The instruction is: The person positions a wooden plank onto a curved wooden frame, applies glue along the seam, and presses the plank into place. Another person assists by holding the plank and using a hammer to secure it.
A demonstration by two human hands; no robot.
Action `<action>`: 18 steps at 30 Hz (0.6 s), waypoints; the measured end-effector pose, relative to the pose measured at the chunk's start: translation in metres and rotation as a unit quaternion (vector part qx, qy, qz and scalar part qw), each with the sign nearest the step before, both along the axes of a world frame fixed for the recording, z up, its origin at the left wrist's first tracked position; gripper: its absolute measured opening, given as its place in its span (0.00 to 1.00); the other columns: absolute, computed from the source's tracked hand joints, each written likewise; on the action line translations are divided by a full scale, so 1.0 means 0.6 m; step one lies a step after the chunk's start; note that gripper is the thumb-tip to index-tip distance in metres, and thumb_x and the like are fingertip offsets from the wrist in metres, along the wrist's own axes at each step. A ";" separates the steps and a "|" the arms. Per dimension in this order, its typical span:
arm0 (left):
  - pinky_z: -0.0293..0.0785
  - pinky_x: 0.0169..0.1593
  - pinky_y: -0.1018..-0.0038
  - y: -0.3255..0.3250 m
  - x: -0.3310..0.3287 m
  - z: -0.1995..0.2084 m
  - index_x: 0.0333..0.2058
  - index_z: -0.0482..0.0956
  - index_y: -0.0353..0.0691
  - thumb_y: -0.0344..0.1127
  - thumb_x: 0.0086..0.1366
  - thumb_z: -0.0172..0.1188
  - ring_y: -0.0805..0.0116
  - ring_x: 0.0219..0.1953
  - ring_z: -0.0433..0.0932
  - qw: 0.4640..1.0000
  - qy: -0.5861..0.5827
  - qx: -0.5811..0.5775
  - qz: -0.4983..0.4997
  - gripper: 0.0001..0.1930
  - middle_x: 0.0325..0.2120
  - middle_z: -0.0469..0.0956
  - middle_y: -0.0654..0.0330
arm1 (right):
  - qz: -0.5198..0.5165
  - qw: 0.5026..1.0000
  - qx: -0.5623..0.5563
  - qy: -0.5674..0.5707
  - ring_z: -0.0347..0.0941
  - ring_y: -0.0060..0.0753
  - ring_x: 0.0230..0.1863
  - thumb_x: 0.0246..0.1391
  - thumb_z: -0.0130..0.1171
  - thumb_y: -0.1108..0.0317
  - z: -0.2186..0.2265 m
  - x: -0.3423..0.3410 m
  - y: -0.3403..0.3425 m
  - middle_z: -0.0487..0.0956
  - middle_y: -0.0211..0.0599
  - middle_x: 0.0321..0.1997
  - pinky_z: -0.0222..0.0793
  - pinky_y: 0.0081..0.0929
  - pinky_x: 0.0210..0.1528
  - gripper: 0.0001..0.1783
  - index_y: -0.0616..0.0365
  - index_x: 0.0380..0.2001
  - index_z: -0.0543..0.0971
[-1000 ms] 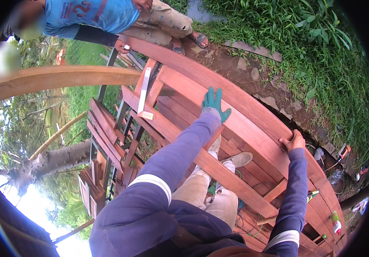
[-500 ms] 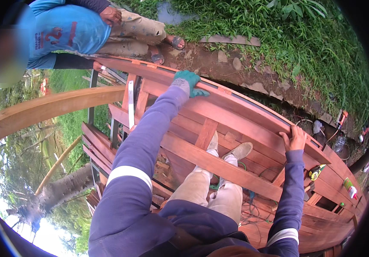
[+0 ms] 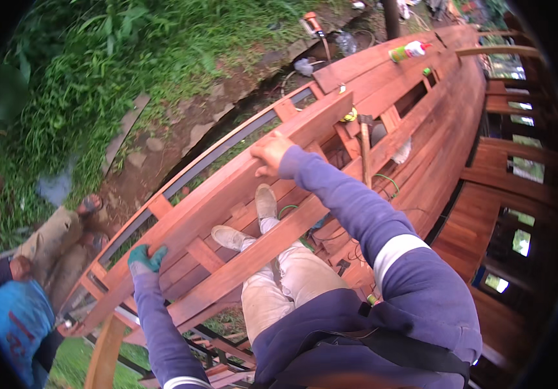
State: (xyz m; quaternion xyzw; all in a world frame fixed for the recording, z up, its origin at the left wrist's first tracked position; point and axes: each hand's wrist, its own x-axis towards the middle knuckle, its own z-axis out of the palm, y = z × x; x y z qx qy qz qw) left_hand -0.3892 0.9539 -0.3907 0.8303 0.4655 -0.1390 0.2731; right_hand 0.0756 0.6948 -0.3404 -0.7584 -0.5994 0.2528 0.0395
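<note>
A long reddish-brown wooden plank [image 3: 207, 198] runs along the far side of a boat-shaped wooden frame. My left hand [image 3: 147, 258], in a green and grey glove, grips its near edge toward the left end. Farther right, my bare right hand [image 3: 271, 155] is closed over the same plank, thumb on the near face and the other fingers partly hidden. Between the plank and the outer rim [image 3: 191, 170], a gap shows short cross blocks and a dark strip. Both my feet stand inside the frame, beside a long inner beam [image 3: 253, 262].
A hammer [image 3: 365, 152] leans right of my right hand, near a yellow tape measure [image 3: 349, 115]. Cables lie inside the hull. A green-and-white bottle [image 3: 410, 51] lies on the far planking. A co-worker in a blue shirt [image 3: 21, 314] is at the left end. A curved beam [image 3: 105, 353] rises lower left.
My view has swung to the right. The plank now sits inward of the outer rim, opening a gap that was covered before. Both hands have kept hold of it.
</note>
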 end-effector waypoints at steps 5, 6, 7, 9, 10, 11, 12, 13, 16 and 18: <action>0.78 0.47 0.55 -0.011 0.000 -0.002 0.41 0.86 0.33 0.61 0.48 0.77 0.43 0.40 0.84 0.999 -0.011 0.000 -0.033 0.34 0.34 0.84 0.42 | -0.014 1.000 -0.021 0.012 0.78 0.42 0.50 0.46 0.73 0.47 0.000 -0.024 -0.030 0.82 0.39 0.39 0.63 0.44 0.55 0.26 0.52 0.41 0.79; 0.78 0.48 0.55 -0.013 0.003 -0.001 0.41 0.86 0.34 0.63 0.49 0.75 0.43 0.41 0.83 0.999 0.020 -0.030 -0.029 0.35 0.35 0.84 0.42 | -0.022 1.000 -0.010 0.009 0.78 0.42 0.49 0.47 0.72 0.46 -0.002 -0.028 -0.035 0.82 0.39 0.39 0.63 0.44 0.55 0.26 0.52 0.41 0.80; 0.78 0.48 0.55 -0.017 0.002 0.004 0.41 0.86 0.34 0.63 0.49 0.75 0.44 0.42 0.83 0.999 0.026 -0.024 -0.032 0.35 0.36 0.84 0.42 | -0.032 0.999 -0.037 -0.001 0.78 0.42 0.49 0.47 0.71 0.44 -0.004 -0.035 -0.039 0.82 0.39 0.38 0.63 0.43 0.55 0.26 0.52 0.40 0.80; 0.78 0.49 0.56 -0.022 0.004 0.012 0.41 0.86 0.34 0.64 0.49 0.74 0.44 0.42 0.83 0.999 0.005 -0.007 -0.043 0.35 0.36 0.84 0.42 | -0.060 0.998 -0.021 0.004 0.78 0.43 0.48 0.50 0.68 0.40 -0.007 -0.048 -0.047 0.82 0.39 0.38 0.63 0.44 0.55 0.27 0.52 0.39 0.81; 0.78 0.49 0.56 -0.024 0.005 0.015 0.41 0.86 0.34 0.64 0.49 0.74 0.45 0.42 0.83 0.999 0.025 -0.015 -0.039 0.35 0.36 0.84 0.42 | -0.073 0.997 -0.027 0.002 0.79 0.43 0.48 0.51 0.67 0.39 -0.009 -0.055 -0.052 0.82 0.39 0.37 0.63 0.44 0.55 0.27 0.52 0.39 0.82; 0.78 0.49 0.56 -0.025 0.005 0.021 0.41 0.86 0.34 0.64 0.49 0.74 0.45 0.43 0.83 0.998 0.029 -0.020 -0.043 0.35 0.37 0.84 0.42 | -0.078 0.996 -0.043 0.000 0.79 0.43 0.49 0.51 0.65 0.37 -0.009 -0.063 -0.057 0.83 0.40 0.37 0.62 0.44 0.56 0.29 0.52 0.39 0.82; 0.77 0.49 0.56 -0.027 0.005 0.025 0.41 0.86 0.34 0.63 0.50 0.74 0.45 0.43 0.83 0.998 0.028 -0.025 -0.048 0.35 0.37 0.84 0.42 | -0.079 0.996 -0.051 -0.001 0.79 0.43 0.49 0.52 0.64 0.35 -0.009 -0.070 -0.064 0.83 0.40 0.37 0.62 0.44 0.58 0.30 0.52 0.40 0.82; 0.78 0.50 0.56 -0.028 0.006 0.028 0.42 0.86 0.35 0.63 0.50 0.74 0.45 0.43 0.83 0.997 0.042 -0.046 -0.044 0.35 0.38 0.84 0.42 | -0.080 0.996 -0.042 -0.006 0.79 0.43 0.50 0.53 0.62 0.33 -0.011 -0.077 -0.071 0.84 0.41 0.37 0.62 0.44 0.59 0.31 0.52 0.40 0.83; 0.78 0.51 0.56 -0.038 0.010 0.025 0.43 0.87 0.35 0.63 0.50 0.74 0.46 0.44 0.84 0.996 0.044 -0.065 -0.049 0.34 0.39 0.85 0.42 | -0.096 0.995 -0.026 0.002 0.79 0.45 0.48 0.50 0.64 0.33 -0.026 -0.095 -0.093 0.84 0.43 0.39 0.63 0.44 0.57 0.32 0.53 0.36 0.83; 0.78 0.52 0.57 -0.052 0.011 0.013 0.44 0.87 0.36 0.62 0.50 0.73 0.46 0.44 0.84 0.997 0.031 -0.029 -0.060 0.34 0.40 0.85 0.43 | -0.111 0.993 -0.032 -0.008 0.79 0.47 0.48 0.50 0.63 0.31 -0.044 -0.096 -0.107 0.84 0.44 0.38 0.63 0.44 0.57 0.33 0.54 0.36 0.83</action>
